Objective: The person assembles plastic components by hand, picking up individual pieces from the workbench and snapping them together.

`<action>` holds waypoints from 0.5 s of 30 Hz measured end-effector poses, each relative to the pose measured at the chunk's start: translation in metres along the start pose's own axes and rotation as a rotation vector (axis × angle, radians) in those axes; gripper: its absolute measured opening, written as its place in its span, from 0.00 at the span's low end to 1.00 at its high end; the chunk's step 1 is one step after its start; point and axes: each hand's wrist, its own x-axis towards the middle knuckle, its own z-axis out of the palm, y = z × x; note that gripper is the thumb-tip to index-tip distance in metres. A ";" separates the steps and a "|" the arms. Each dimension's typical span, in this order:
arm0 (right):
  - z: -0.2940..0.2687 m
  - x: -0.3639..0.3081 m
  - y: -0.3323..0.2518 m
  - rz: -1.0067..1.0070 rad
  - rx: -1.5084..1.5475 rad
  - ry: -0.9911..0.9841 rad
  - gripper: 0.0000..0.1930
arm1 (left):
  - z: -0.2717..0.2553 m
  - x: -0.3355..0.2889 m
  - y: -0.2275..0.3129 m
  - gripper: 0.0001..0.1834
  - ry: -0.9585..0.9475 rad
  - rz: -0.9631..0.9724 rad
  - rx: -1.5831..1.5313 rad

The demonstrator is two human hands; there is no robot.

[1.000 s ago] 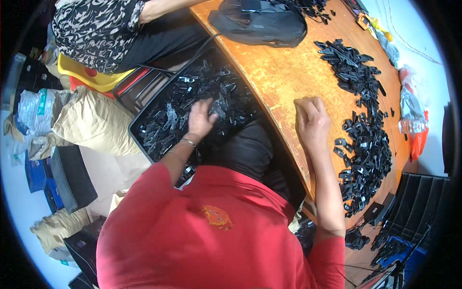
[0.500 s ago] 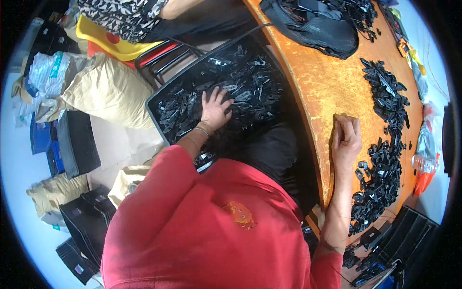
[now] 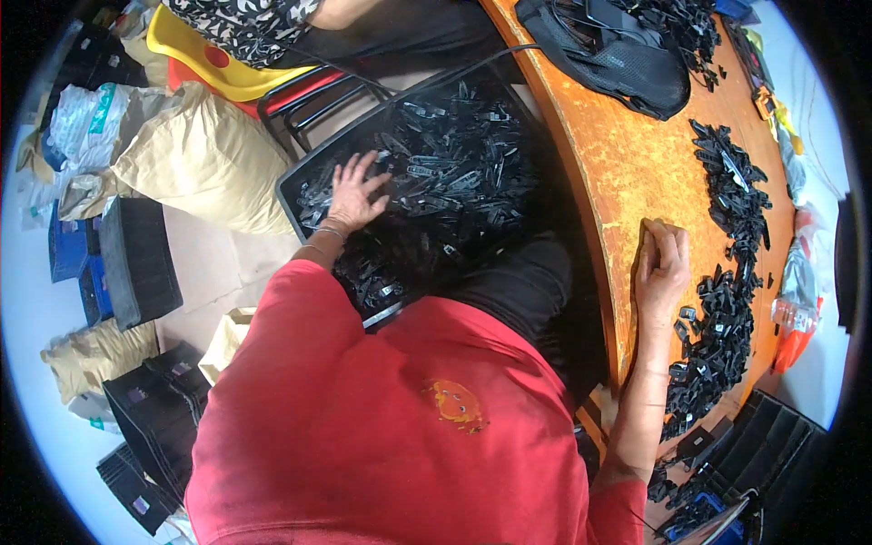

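Note:
My left hand lies palm down with fingers spread over the left part of a large black bin. Under and around it are many small black plastic clip-like pieces, some with shiny edges. Nothing is gripped by this hand. On the near side of the worn orange-brown wooden table, my right hand rests with its fingers curled together. I see no object in it, though its palm is hidden. Beyond that hand, a long heap of similar black pieces runs along the table.
A black mesh bag lies at the table's far end. Left of the bin are a stuffed tan sack, a yellow chair and black boxes. Another person's arm shows at the top. Black trays stand at lower right.
My left hand has moved left across the pieces in the bin, its fingers still spread. My right hand keeps its curled pose on the table. The view has shifted slightly.

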 end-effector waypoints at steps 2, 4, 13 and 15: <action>0.001 0.001 0.000 -0.004 -0.011 -0.001 0.08 | -0.001 -0.003 -0.024 0.33 -0.007 -0.046 -0.053; 0.002 0.001 0.003 -0.032 -0.015 0.006 0.08 | 0.003 -0.001 -0.040 0.37 0.002 -0.029 -0.086; -0.001 0.004 -0.004 0.024 -0.014 -0.024 0.07 | 0.000 -0.042 0.037 0.45 -0.012 -0.113 -0.057; -0.001 0.003 -0.002 0.044 -0.012 -0.029 0.07 | 0.003 -0.056 0.070 0.47 -0.021 -0.093 -0.075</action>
